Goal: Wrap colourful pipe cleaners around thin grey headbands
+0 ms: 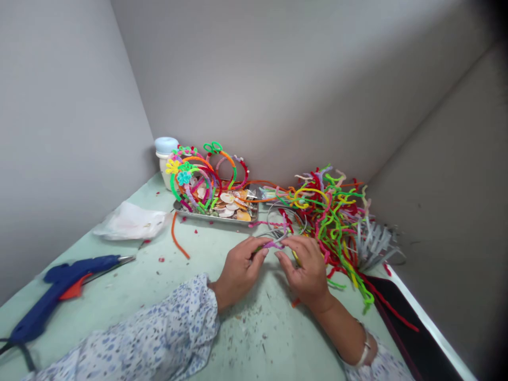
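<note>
Near the middle of the table, my left hand [243, 269] is closed with thumb and fingers on a purple fuzzy stem [272, 245]. Facing it, my right hand [308, 269] has its fingers bent in at the right end of the same purple stem, by a thin grey band. Thin grey hoops [286, 218] lie just beyond my fingertips. To the right is a tangled heap of colourful fuzzy stems [331, 211]. Behind my left hand, decorated fuzzy hoops [198, 182] rest on a metal tray [216, 216] with shell-like pieces.
A blue glue gun [67, 283] lies at the left, near a white plastic bag [133, 221]. A jar with a light blue lid [166, 144] stands at the back. Grey strips [375, 243] and a dark flat object [408, 317] are on the right. Walls enclose the back.
</note>
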Demonstrator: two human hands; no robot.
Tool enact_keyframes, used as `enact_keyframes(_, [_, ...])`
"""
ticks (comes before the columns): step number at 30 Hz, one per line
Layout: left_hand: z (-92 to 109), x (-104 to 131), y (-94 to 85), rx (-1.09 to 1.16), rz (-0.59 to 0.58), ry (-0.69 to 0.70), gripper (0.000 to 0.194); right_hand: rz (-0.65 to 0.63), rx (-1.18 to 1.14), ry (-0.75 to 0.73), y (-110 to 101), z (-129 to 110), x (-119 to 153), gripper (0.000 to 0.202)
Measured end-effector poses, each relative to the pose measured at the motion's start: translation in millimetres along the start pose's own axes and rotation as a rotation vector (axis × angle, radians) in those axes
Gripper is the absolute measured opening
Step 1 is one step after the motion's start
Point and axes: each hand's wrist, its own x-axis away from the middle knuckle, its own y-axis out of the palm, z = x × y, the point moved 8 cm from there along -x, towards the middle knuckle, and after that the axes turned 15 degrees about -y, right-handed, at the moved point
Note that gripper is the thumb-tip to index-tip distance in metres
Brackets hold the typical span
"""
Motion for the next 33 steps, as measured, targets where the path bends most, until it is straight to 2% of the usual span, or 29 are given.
enact_keyframes(7, [-0.7, -0.3, -1.8, 0.000, 0.031, 0.013, 0.023, -0.044, -0.039, 0.027, 4.9, 0.2, -1.1, 0.006])
enact_keyframes(11, [-3.3, -1.4, -3.5, 0.026, 0.044, -0.012, 0.022, -0.043, -0.063, 0.033, 5.0, -1.9, 0.0, 0.006])
enact_keyframes(16, [-7.8, -3.0, -7.5, -0.001, 0.098, -0.041, 0.022, -0.058, -0.242, 0.070, 7.3, -1.6, 8.3, 0.009])
enact_keyframes(18, [-8.1, -3.0, -7.9, -0.058, 0.113, -0.049, 0.020, -0.088, -0.350, 0.153, 10.4, 1.5, 12.1, 0.014])
enact_keyframes(22, [-5.7, -2.5, -10.0, -0.205, 0.174, -0.044, 0.018, -0.193, -0.619, 0.448, 22.5, 9.7, 16.9, 0.021])
enact_keyframes(26, [-2.4, -2.1, -10.6, -0.244, 0.191, -0.014, 0.020, -0.400, -0.800, 0.661, 35.4, 11.0, 16.6, 0.025])
enact_keyframes(29, [1.1, -0.3, -7.8, -0.232, 0.154, 0.023, 0.021, -0.470, -0.860, 0.697, 37.2, 13.4, 14.0, 0.024])
enact_keyframes(33, [4.6, 1.9, -5.7, -0.229, 0.133, 0.042, 0.017, -0.485, -0.916, 0.634, 39.1, 13.8, 14.1, 0.022])
